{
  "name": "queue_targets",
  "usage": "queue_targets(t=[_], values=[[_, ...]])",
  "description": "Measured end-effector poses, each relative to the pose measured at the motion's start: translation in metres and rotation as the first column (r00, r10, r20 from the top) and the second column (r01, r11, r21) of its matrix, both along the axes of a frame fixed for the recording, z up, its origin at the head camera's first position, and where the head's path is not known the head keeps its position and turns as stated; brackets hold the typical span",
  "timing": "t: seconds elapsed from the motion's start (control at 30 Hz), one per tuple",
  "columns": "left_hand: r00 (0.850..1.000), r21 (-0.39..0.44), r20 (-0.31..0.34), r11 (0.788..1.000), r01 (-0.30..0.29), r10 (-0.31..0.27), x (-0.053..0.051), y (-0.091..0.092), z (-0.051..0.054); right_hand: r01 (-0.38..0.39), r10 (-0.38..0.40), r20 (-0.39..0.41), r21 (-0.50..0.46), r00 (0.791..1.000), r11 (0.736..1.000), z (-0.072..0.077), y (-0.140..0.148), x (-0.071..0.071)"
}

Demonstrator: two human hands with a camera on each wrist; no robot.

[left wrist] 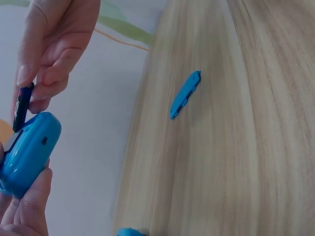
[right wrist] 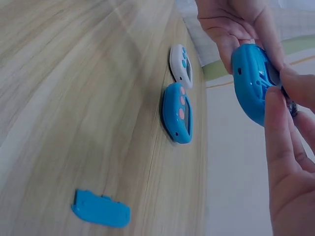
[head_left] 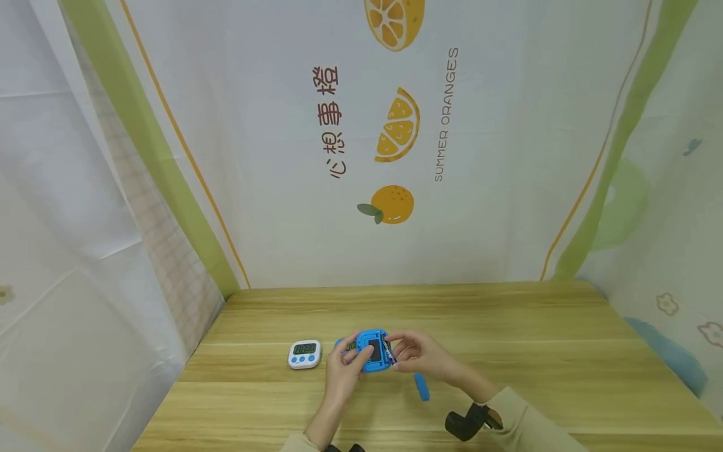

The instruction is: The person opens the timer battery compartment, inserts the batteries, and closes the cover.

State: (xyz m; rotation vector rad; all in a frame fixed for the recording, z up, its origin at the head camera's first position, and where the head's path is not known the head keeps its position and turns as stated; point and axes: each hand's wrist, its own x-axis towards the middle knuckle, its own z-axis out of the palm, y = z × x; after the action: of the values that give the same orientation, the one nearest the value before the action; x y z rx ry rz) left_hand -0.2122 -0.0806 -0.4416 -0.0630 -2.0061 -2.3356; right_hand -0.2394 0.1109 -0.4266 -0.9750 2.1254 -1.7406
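Note:
My left hand point(head_left: 343, 371) grips a blue digital timer point(head_left: 367, 364) above the table, its back facing me with the battery slot uncovered. Between the thumb and fingers of my right hand point(head_left: 418, 356) is a small battery point(left wrist: 22, 105), pinched at the timer's slot and tilted, one end at the opening. In the right wrist view the fingers mostly hide the battery. The blue battery cover point(right wrist: 102, 209) lies loose on the table below my right hand.
A second blue timer point(right wrist: 176, 113) with pink buttons lies on the wooden table point(head_left: 254, 402), partly behind the held one in the head view. Left of it is a white timer point(head_left: 305, 355) with blue buttons. A printed curtain point(head_left: 480, 238) hangs behind the table.

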Motion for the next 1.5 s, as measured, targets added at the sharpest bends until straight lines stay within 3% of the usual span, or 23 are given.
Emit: queue_targets(t=[0.57, 0.9, 1.23, 1.5], values=[[1.0, -0.037, -0.013, 0.999, 0.011, -0.012, 0.002, 0.003, 0.001, 0.077, -0.078, -0.15, -0.018, 0.986, 0.997, -0.011, -0.01, 0.004], [0.998, -0.011, 0.027, 0.998, 0.06, -0.059, 0.002, 0.0, -0.001, 0.157, -0.139, -0.244, 0.053, 0.96, 0.986, 0.018, -0.01, 0.022], [0.984, -0.024, 0.068, 0.986, 0.166, -0.164, 0.004, -0.004, 0.002, 0.016, 0.003, -0.226, 0.083, 0.974, 0.996, -0.003, 0.0, -0.002], [0.98, 0.006, 0.067, 0.982, 0.186, -0.186, 0.003, -0.003, 0.0, 0.014, 0.001, -0.243, 0.06, 0.97, 0.998, -0.004, 0.001, -0.003]])
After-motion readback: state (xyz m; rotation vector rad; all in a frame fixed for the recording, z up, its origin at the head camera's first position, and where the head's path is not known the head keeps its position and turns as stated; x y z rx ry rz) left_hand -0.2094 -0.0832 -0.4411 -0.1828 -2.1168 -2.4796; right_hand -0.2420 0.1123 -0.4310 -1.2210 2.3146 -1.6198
